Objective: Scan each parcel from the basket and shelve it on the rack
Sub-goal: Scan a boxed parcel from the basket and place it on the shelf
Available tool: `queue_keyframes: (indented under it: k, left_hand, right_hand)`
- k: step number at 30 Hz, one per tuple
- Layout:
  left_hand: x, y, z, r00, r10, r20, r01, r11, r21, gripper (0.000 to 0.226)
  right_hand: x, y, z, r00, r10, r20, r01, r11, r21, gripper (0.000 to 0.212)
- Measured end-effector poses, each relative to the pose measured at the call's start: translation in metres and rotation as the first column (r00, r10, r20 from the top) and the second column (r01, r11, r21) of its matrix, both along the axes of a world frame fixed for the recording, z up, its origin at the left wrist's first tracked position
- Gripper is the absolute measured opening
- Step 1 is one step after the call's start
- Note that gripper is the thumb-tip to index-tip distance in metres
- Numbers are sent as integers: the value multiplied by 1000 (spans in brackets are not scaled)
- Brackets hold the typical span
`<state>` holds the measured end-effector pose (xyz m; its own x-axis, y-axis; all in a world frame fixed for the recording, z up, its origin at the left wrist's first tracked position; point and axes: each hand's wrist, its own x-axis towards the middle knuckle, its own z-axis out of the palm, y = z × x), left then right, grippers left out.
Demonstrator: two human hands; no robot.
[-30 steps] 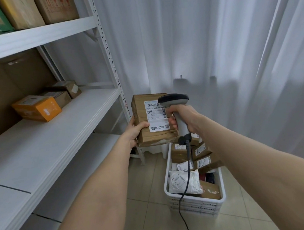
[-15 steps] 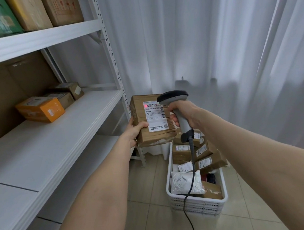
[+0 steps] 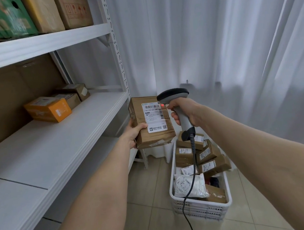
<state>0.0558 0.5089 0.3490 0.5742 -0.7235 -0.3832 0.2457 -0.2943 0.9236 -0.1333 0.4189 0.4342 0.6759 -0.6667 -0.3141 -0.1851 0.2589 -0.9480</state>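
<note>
The white rack (image 3: 60,138) fills the left of the room. Its middle shelf carries an orange box (image 3: 47,109) and two brown boxes (image 3: 75,93) pushed to the back, and three bigger cartons (image 3: 41,12) stand on the shelf above. Down on the tiled floor, just beside the rack's corner post, the white basket (image 3: 199,209) is well stocked: several labelled cardboard parcels (image 3: 207,154) piled at its far end and a white poly mailer (image 3: 189,185) nearer the front.

One cardboard parcel (image 3: 155,138) is up in the air between basket and rack. The left hand (image 3: 132,137) grips its lower left corner, thumb laid across the face and the fingers tucked out of sight behind. The right hand (image 3: 186,109) has its fingers wrapped round the grip of a corded barcode scanner (image 3: 183,117), whose head hangs just over the shipping label (image 3: 154,114) – a red dot (image 3: 162,105) sits at the right end of the barcode.

So I'd call this the scan itself, and early days: a few boxes shelved, this one not yet placed, and most of the basket left to do.
</note>
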Motion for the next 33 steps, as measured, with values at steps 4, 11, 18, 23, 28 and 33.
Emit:
queue_keyframes:
  k: [4,11,18,23,28,33]
  left_hand:
    - [10,7,1,1000,1,1,-1,1000,-2,66]
    - [29,18,0,999,33,12,-33,999,12,68]
    - [35,28,5,994,106,5,-106,994,5,69]
    - [38,41,16,982,191,13,-191,981,-20,68]
    - [38,55,35,964,262,46,-262,965,-22,68]
    - [42,72,78,943,306,130,-301,952,-62,62]
  right_hand:
    - [10,4,1,1000,15,3,-15,1000,18,8]
    - [24,6,1,998,56,-5,-56,998,15,3]
    - [42,5,8,988,152,5,-152,988,3,9]
    - [55,7,14,972,233,27,-233,972,-28,15]
    - [62,8,23,964,249,96,-252,967,24,18]
    - [70,5,33,963,65,260,-109,982,156,9]
